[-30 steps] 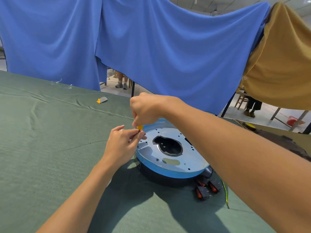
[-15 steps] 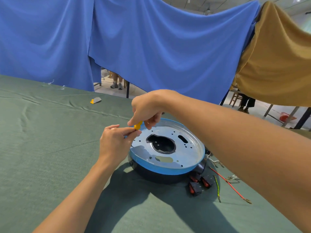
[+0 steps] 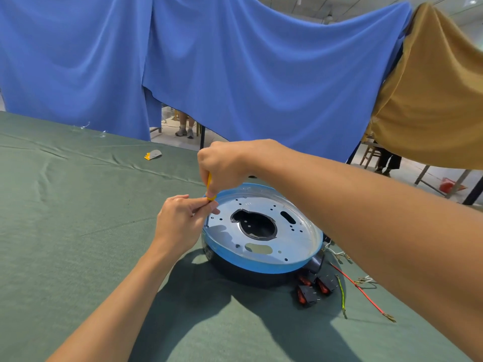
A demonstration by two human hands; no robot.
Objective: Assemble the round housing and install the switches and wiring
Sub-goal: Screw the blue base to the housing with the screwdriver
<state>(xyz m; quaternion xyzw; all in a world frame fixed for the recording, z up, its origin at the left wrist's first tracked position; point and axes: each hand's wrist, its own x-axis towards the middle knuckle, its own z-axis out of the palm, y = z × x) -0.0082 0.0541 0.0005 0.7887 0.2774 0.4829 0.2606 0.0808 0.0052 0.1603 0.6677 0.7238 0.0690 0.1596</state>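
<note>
Both hands are seen on a yellow-handled tool held upright over the left rim of the round housing. The right hand is curled around the handle from above, while the left hand pinches the tool lower down, at its yellow collar, between thumb and fingertips. A thin metal shaft is run from the collar down to the plate, its tip meeting the plate close to the rim. The housing, a black base capped by this perforated metal plate with a blue edge and a large dark opening in its middle, is set on the green-covered table. Black switches with red rockers are laid just beside the housing's near right side. A red wire, a green-yellow wire and white wires are left loose on the cloth next to them. A small grey and yellow object is left well apart, toward the table's far side. A blue drape and a tan drape are hung behind the table, and a person's legs are glimpsed beyond.
</note>
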